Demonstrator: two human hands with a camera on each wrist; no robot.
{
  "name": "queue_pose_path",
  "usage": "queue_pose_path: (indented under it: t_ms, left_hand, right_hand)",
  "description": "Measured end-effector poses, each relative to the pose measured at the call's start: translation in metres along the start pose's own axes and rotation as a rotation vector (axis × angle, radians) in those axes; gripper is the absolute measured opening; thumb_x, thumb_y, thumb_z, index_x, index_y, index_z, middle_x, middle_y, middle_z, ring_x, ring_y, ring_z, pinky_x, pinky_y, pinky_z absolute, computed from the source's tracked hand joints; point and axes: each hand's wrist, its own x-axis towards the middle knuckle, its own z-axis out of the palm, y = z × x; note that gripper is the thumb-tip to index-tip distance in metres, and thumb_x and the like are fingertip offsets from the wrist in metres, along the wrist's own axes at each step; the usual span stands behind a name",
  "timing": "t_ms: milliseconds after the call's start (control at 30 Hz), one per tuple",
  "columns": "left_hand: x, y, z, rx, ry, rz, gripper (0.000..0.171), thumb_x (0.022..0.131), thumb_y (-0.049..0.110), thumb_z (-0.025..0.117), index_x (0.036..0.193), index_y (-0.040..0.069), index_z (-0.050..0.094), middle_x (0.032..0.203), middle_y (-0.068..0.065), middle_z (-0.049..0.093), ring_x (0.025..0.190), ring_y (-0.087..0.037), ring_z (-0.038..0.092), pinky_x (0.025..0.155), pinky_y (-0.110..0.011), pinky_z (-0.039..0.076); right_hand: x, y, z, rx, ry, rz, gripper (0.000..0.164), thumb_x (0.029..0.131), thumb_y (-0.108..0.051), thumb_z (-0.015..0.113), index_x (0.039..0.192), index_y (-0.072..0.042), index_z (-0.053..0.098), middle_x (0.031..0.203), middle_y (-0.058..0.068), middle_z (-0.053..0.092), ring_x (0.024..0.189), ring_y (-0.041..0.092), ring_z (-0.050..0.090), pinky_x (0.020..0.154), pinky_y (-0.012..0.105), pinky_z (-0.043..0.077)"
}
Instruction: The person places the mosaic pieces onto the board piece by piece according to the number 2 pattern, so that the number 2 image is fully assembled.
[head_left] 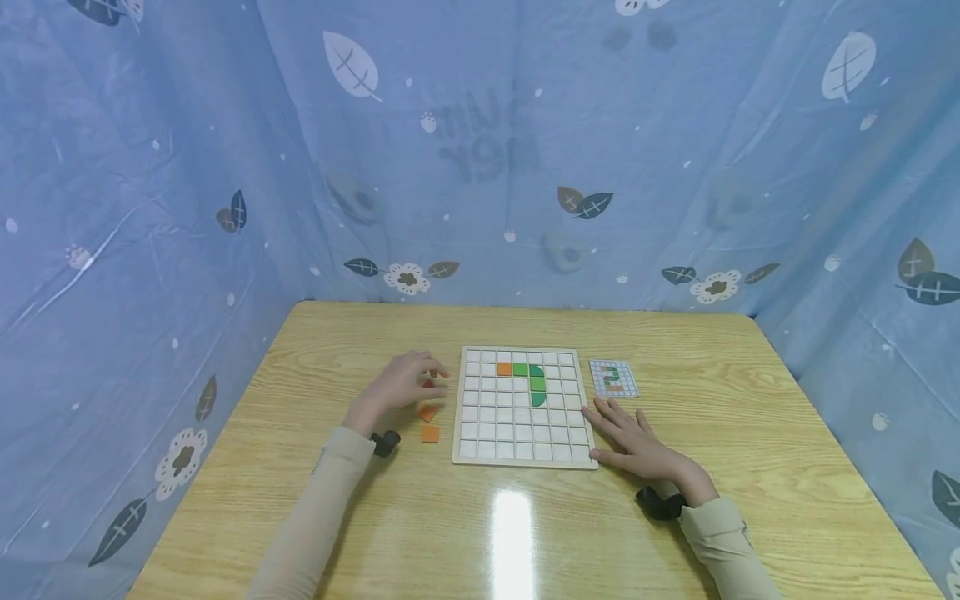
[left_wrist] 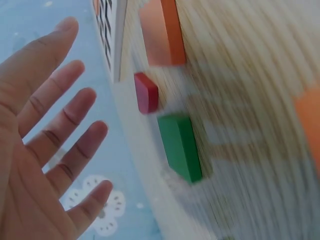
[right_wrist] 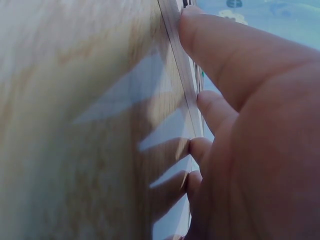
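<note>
My left hand (head_left: 401,385) hovers over loose pieces to the left of the white grid board (head_left: 487,432), holding nothing. In the left wrist view its fingers are spread and slightly bent, beside a green block (left_wrist: 176,145), a small red block (left_wrist: 145,94) and an orange block (left_wrist: 162,35) on the table. An orange square (head_left: 430,434) lies below that hand. On the board, an orange tile (head_left: 505,368), green squares (head_left: 521,369) and dark green rounded tiles (head_left: 538,399) form a hooked row. My right hand (head_left: 637,448) rests with outstretched fingertips touching the board's right edge.
A small pattern card (head_left: 613,379), showing a coloured figure on a grid, lies right of the board near the right fingers. The wooden table (head_left: 360,517) meets a blue leaf-printed curtain (head_left: 480,208) at the back and both sides.
</note>
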Motion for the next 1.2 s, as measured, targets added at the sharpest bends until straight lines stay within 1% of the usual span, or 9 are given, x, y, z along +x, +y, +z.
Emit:
queue_pose_path:
  t_ms: [200, 300, 400, 567, 700, 800, 867, 1000, 1200]
  left_hand:
    - [-0.005, -0.009, -0.005, -0.032, -0.027, 0.007, 0.037, 0.079, 0.027, 0.073, 0.112, 0.011, 0.066, 0.099, -0.005, 0.063, 0.093, -0.020, 0.056, 0.082, -0.036, 0.045]
    - [-0.009, -0.011, -0.007, -0.038, -0.054, -0.018, 0.039, 0.079, 0.027, 0.073, 0.114, 0.012, 0.065, 0.102, -0.003, 0.062, 0.094, -0.020, 0.056, 0.082, -0.036, 0.046]
    - [-0.012, -0.014, -0.010, -0.037, -0.074, -0.043, 0.041, 0.079, 0.029, 0.074, 0.115, 0.014, 0.065, 0.104, -0.002, 0.061, 0.094, -0.019, 0.054, 0.082, -0.036, 0.045]
    - [-0.016, -0.019, -0.012, -0.038, -0.100, -0.043, 0.039, 0.077, 0.030, 0.075, 0.112, 0.016, 0.066, 0.103, -0.003, 0.060, 0.093, -0.020, 0.053, 0.080, -0.036, 0.045]
    - [-0.019, -0.022, -0.014, -0.059, -0.124, -0.072, 0.038, 0.077, 0.030, 0.075, 0.111, 0.018, 0.066, 0.106, -0.001, 0.059, 0.096, -0.019, 0.052, 0.082, -0.037, 0.044]
    - [-0.022, -0.024, -0.016, -0.065, -0.128, -0.104, 0.040, 0.075, 0.029, 0.077, 0.112, 0.019, 0.066, 0.110, 0.000, 0.059, 0.100, -0.020, 0.051, 0.085, -0.040, 0.044]
    - [-0.024, -0.026, -0.016, -0.053, -0.127, -0.111, 0.041, 0.074, 0.029, 0.077, 0.112, 0.020, 0.065, 0.110, 0.000, 0.059, 0.102, -0.021, 0.051, 0.087, -0.042, 0.043]
    - [-0.027, -0.029, -0.017, -0.015, -0.122, -0.097, 0.041, 0.074, 0.026, 0.077, 0.113, 0.019, 0.065, 0.109, 0.000, 0.060, 0.104, -0.023, 0.051, 0.089, -0.045, 0.043]
    - [-0.030, -0.031, -0.021, 0.011, -0.117, -0.081, 0.038, 0.074, 0.022, 0.077, 0.110, 0.015, 0.067, 0.105, -0.001, 0.062, 0.099, -0.022, 0.053, 0.088, -0.041, 0.044]
  right_hand:
    - [0.000, 0.001, 0.001, -0.009, 0.016, -0.005, 0.068, 0.091, -0.030, 0.057, 0.147, -0.010, 0.024, 0.153, 0.021, 0.012, 0.138, 0.047, 0.003, 0.100, 0.070, -0.009]
    - [0.000, 0.001, 0.002, -0.014, 0.028, -0.014, 0.068, 0.091, -0.030, 0.058, 0.147, -0.008, 0.025, 0.152, 0.023, 0.013, 0.137, 0.048, 0.004, 0.099, 0.071, -0.008]
    - [0.000, 0.001, 0.001, -0.017, 0.025, -0.011, 0.068, 0.091, -0.031, 0.057, 0.147, -0.009, 0.025, 0.152, 0.023, 0.013, 0.137, 0.047, 0.003, 0.099, 0.070, -0.008]
    - [0.000, 0.001, 0.000, -0.010, 0.007, 0.002, 0.068, 0.092, -0.032, 0.056, 0.147, -0.011, 0.024, 0.153, 0.019, 0.011, 0.139, 0.045, 0.002, 0.100, 0.069, -0.009]
    - [0.000, -0.001, -0.001, -0.004, 0.003, 0.004, 0.068, 0.091, -0.031, 0.057, 0.147, -0.011, 0.024, 0.153, 0.019, 0.011, 0.139, 0.045, 0.002, 0.100, 0.069, -0.009]
    - [0.000, 0.000, -0.001, -0.009, 0.004, 0.004, 0.068, 0.091, -0.031, 0.057, 0.147, -0.011, 0.024, 0.153, 0.019, 0.012, 0.138, 0.045, 0.002, 0.100, 0.069, -0.009]
    - [0.000, 0.000, -0.001, -0.011, 0.005, 0.004, 0.068, 0.091, -0.031, 0.057, 0.147, -0.011, 0.024, 0.153, 0.019, 0.012, 0.138, 0.045, 0.002, 0.100, 0.069, -0.009]
    - [0.000, 0.000, -0.001, -0.010, 0.005, 0.005, 0.068, 0.091, -0.032, 0.057, 0.147, -0.011, 0.024, 0.153, 0.019, 0.012, 0.139, 0.045, 0.002, 0.100, 0.069, -0.009]
    - [0.000, 0.000, 0.000, -0.011, 0.004, 0.002, 0.068, 0.091, -0.031, 0.057, 0.147, -0.011, 0.024, 0.153, 0.019, 0.011, 0.138, 0.045, 0.002, 0.100, 0.069, -0.009]
